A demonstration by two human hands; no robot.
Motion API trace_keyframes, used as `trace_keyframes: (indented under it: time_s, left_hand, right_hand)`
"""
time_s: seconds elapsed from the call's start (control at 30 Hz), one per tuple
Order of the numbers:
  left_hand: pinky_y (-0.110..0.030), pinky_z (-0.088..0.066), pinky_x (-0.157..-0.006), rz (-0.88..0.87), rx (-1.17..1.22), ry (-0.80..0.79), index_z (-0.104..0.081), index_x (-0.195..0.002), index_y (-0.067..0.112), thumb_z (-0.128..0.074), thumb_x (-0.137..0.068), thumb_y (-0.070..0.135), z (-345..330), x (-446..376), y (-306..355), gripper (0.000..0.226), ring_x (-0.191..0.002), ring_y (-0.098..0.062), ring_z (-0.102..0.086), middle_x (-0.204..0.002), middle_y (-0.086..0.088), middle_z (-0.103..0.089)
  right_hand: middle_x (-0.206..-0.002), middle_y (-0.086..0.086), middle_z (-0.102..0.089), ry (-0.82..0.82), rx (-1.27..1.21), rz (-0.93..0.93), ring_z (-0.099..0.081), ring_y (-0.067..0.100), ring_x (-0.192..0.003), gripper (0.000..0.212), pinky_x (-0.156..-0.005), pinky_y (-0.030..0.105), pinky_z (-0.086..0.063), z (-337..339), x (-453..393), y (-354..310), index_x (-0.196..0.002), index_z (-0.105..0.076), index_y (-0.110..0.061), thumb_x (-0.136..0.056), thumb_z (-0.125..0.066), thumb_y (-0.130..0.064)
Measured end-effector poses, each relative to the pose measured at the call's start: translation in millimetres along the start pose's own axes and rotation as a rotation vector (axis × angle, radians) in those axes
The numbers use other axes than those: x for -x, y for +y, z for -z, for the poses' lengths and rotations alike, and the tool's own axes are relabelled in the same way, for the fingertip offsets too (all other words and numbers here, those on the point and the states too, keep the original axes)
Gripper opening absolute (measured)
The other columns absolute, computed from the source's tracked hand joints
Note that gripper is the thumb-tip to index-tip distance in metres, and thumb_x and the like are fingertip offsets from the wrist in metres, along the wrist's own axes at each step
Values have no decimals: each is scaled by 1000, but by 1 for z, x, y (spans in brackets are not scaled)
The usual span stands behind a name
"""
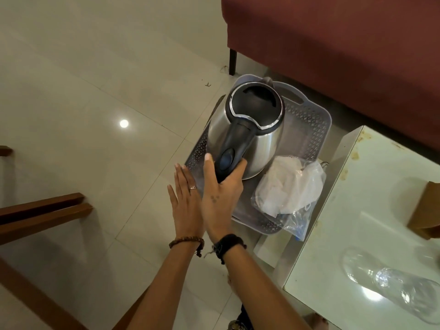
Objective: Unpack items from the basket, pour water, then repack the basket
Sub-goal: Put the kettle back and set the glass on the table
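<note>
A steel electric kettle [247,129] with a black lid and handle hangs over a grey perforated basket [307,129] on the floor. My right hand [221,196] is shut on the kettle's black handle. My left hand [185,201] is flat with fingers straight, resting against the basket's near-left rim and touching my right hand. A clear plastic bag with white contents [288,186] lies in the basket's near-right corner, spilling over the rim. A clear plastic bottle [390,284] lies on the glass table at lower right.
A glass-topped table [357,222] stands right of the basket, with a brown box [426,210] on it. A dark red sofa [333,44] is behind the basket. Wooden furniture legs [42,213] are at left. The floor is pale tile.
</note>
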State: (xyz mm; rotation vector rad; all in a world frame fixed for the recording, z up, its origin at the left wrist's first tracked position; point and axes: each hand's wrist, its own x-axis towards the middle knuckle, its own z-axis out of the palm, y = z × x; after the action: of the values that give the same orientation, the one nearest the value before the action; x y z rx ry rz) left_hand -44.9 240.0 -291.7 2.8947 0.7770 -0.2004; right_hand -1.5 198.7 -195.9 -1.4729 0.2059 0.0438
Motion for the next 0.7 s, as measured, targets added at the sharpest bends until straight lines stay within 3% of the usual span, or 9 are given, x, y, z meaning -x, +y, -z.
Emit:
trace_keyframes:
  time_s: [0.13,0.23,0.33,0.43,0.53,0.7]
  left_hand:
    - [-40,3,-114,-41,69,-75,11,-143,4,-43,-95,31,5,1,-3,77,-143,-28,6,-154,-19,11]
    - [-39,7,-115,-29,105,-96,11,-144,4,-38,-95,34,10,3,-1,75,-143,-26,12,-153,-16,16]
    - [-39,9,-114,-42,158,-143,13,-143,6,-48,-88,40,13,14,1,88,-143,-27,12,-153,-16,15]
    - [-41,-2,-118,-39,287,-122,13,-141,13,-63,-82,29,16,41,11,98,-144,-26,3,-155,-15,6]
    - [-48,-21,-115,26,420,-94,-5,-145,11,-71,-77,21,18,78,29,95,-142,-28,-14,-153,-18,-10]
    - [-46,-41,-103,-46,705,-110,-26,-140,17,-65,-83,23,20,138,82,70,-131,-23,-37,-143,-12,-33]
  right_hand:
    - [-99,-19,-58,-185,3,-84,-56,-17,-87,25,-72,-2,-42,13,9,4,-102,-38,-39,-90,-57,-27]
    - [-105,-27,-52,-341,11,-109,-52,-24,-92,27,-74,-6,-38,23,8,4,-104,-35,-44,-91,-53,-29]
    - [-109,-27,-50,-503,51,-143,-49,-28,-93,27,-73,-8,-37,39,1,3,-105,-35,-47,-91,-52,-32]
    - [-118,-14,-54,-601,130,-136,-52,-16,-104,34,-83,1,-43,64,-4,4,-119,-39,-32,-89,-54,-35]
    - [-113,-13,-58,-595,263,-86,-54,-3,-108,31,-89,9,-43,99,-7,1,-118,-44,-29,-89,-56,-32]
    - [-93,-24,-62,-551,430,2,-60,-6,-89,16,-74,4,-45,189,-4,-6,-99,-53,-34,-90,-56,-21]
